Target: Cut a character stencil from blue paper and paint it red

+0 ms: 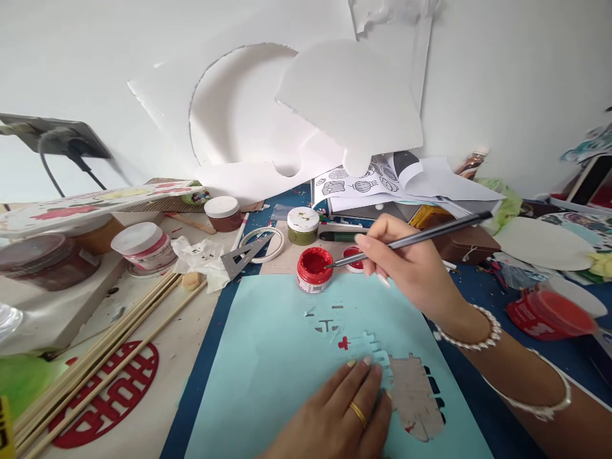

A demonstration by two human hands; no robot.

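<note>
Head view, the only one supplied: the right hand [406, 274] is closed in a pen-like grip on a slim grey-handled brush [421, 237], its tip at the mouth of an uncapped jar of red paint [314, 282]; whether the bristles touch the paint cannot be confirmed. The left hand [335, 414] grips nothing and lies flat, fingers extended, on a light-blue sheet [248, 357] with cut-out openings. The jar stands at the sheet's far edge; a red-stained lid [352, 251] lies just beside it, behind the brush. Ahead of the left fingertips, a small red patch [343, 343] shows at one opening. Step in hand, as judged: loading the brush with paint. Assessed requirement for the next move: draw the tip clear of the rim without dripping, keep the sheet pressed flat, and bring any paint to the openings with light control near the fingertips.
</note>
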